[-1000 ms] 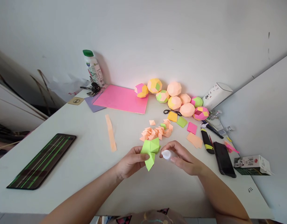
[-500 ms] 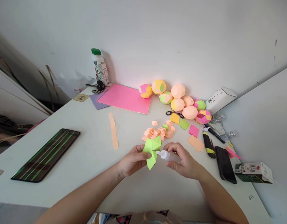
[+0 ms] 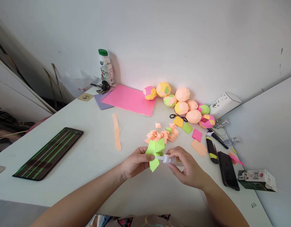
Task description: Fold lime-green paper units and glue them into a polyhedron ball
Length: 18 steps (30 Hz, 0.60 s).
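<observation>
My left hand [image 3: 134, 163] pinches a folded green paper piece [image 3: 155, 151] just above the white table [image 3: 88, 151]. My right hand [image 3: 187, 166] is closed round a small white glue bottle [image 3: 169, 160]. The bottle's nozzle points left and touches the green paper. Right behind my hands lies a pile of small folded peach paper units [image 3: 161, 135] with one green unit among them.
Several paper balls [image 3: 183, 105] line the wall beside a pink sheet [image 3: 128, 99], a drink bottle [image 3: 106, 67] and keys. Loose coloured squares, scissors [image 3: 177, 116], a marker [image 3: 211, 145], a phone [image 3: 228, 170] and a carton [image 3: 256, 180] lie right. A dark tablet [image 3: 49, 153] lies left.
My right hand turned the glue bottle and brought its nozzle left onto the green paper. The view shifted slightly; my left hand kept its hold.
</observation>
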Tool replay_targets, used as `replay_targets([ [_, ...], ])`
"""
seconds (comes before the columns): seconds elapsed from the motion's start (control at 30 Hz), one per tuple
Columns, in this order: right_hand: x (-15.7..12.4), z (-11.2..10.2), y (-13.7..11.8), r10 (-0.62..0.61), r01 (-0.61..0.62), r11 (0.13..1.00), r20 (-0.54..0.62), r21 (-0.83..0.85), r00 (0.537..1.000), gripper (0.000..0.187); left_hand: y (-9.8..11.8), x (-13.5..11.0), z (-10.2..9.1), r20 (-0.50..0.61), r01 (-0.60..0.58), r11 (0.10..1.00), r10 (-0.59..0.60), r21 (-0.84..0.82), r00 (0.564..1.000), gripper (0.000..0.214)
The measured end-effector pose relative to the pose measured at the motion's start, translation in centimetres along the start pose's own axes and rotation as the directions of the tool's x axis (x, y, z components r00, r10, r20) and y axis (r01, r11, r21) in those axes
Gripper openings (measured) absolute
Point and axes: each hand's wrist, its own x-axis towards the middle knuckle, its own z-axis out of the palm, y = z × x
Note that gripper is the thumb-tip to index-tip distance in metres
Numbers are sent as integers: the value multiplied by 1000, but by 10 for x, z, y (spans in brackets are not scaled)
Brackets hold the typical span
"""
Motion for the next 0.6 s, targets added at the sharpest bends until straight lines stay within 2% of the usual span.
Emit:
replay_targets([
  [0.43, 3, 3, 5, -84, 74, 990, -80, -119, 993, 24, 0, 2, -1, -56, 24, 999, -25, -24, 998, 21],
  [0.6, 6, 5, 7, -222, 170, 947, -172, -272, 960, 24, -1, 2, -2, -60, 27, 999, -28, -27, 998, 20],
])
